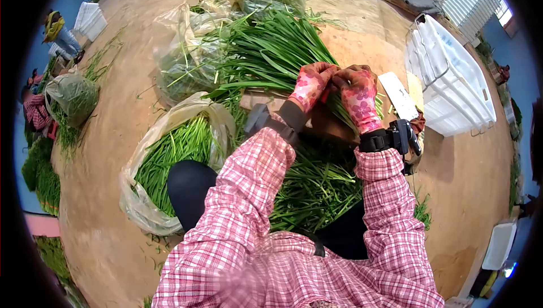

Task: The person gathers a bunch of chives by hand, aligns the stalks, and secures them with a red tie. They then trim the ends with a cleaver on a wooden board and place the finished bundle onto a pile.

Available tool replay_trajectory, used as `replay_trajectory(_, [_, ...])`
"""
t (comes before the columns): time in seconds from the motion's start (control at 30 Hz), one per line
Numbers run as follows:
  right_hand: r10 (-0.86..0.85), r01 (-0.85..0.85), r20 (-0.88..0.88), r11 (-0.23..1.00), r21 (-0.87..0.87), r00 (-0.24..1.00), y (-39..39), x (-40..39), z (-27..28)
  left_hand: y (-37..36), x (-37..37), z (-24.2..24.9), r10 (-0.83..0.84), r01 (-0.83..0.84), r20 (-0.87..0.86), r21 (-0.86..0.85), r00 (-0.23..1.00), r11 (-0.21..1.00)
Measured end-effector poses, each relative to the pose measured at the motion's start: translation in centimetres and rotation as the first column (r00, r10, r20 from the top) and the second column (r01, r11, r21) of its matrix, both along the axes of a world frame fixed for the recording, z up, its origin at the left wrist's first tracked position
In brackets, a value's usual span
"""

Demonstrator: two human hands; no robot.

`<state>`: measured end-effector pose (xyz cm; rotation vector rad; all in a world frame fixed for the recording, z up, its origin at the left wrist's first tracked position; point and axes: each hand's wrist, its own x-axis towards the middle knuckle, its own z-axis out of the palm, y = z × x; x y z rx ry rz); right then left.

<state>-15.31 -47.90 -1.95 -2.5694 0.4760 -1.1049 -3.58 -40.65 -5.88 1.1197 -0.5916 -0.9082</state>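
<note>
A large bunch of garlic chives [277, 42] lies across a low wooden board [362, 45] in front of me, its stems toward my right. My left hand [310, 85] and my right hand [359, 90], both in pink floral fingerless gloves, meet over the stem part. The fingers of both are closed in a pinch, nearly touching. Something red shows between the hands, too small to name. What the fingertips hold is hidden. Loose green leaves [317, 192] pile up below, between my legs.
An open plastic bag of greens [175, 158] stands by my left knee. More clear bags [189, 53] lie behind the bunch. White crates [449, 76] stand at right, near a white flat piece [398, 95]. Other people [62, 34] are at far left, near a stuffed bag [72, 98].
</note>
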Motion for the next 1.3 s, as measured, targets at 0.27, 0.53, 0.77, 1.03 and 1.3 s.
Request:
replay_trajectory(0.27, [-0.103, 0.117, -0.057, 0.918, 0.378, 0.993, -0.7, 0.6, -0.9, -0.9, -1.6, -1.6, 0.251, -0.229, 0.487, -0.105, 0.836, 0.968])
replay_trajectory(0.53, [-0.021, 0.096, -0.139, 0.823, 0.560, 0.990, -2.3, -0.4, 1.1, -0.7, -2.4, 0.0, 0.185, -0.187, 0.305, -0.020, 0.934, 0.982])
replay_trajectory(0.77, [0.168, 0.044, -0.182, 0.604, 0.796, 0.969, -4.2, 1.5, 1.7, -0.5, -2.3, -0.2, 0.228, -0.262, 0.499, -0.003, 0.836, 0.965])
replay_trajectory(1.03, [0.187, 0.016, -0.241, 0.758, 0.652, 0.952, -5.3, 3.1, 0.3, -1.2, -1.7, -1.6, 0.284, -0.348, 0.624, -0.021, 0.727, 0.937])
replay_trajectory(1.3, [-0.194, 0.294, -0.291, 0.887, 0.357, 0.937, -2.7, 2.4, -0.2, -0.9, -2.5, -0.8, 0.288, -0.278, 0.396, -0.085, 0.872, 0.957])
